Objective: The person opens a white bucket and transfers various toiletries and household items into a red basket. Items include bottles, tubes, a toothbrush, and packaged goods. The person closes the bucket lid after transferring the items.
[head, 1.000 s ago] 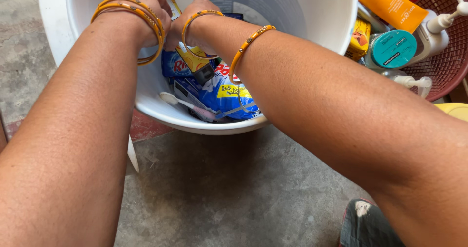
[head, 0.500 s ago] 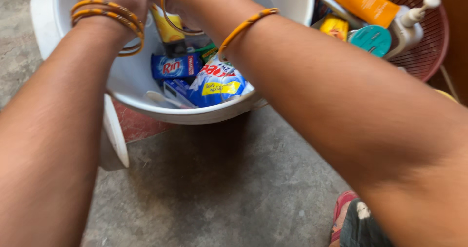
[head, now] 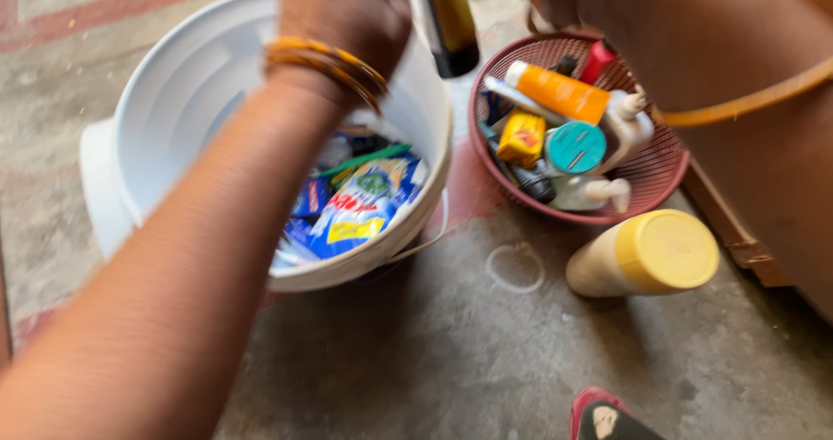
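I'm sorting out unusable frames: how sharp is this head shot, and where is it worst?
Head view: motion blur throughout, heaviest on the left forearm and left hand close to the lens. The dark bottle is smeared. The packets in the white bucket are soft, the red basket and yellow-capped bottle fairly readable. Daylight is even, with soft shadows on the floor.

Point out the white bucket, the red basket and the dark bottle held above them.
white bucket point(head: 186, 75): head view, bare inner wall.
red basket point(head: 664, 175): head view, right side of mesh wall.
dark bottle point(head: 453, 28): head view, middle of body.
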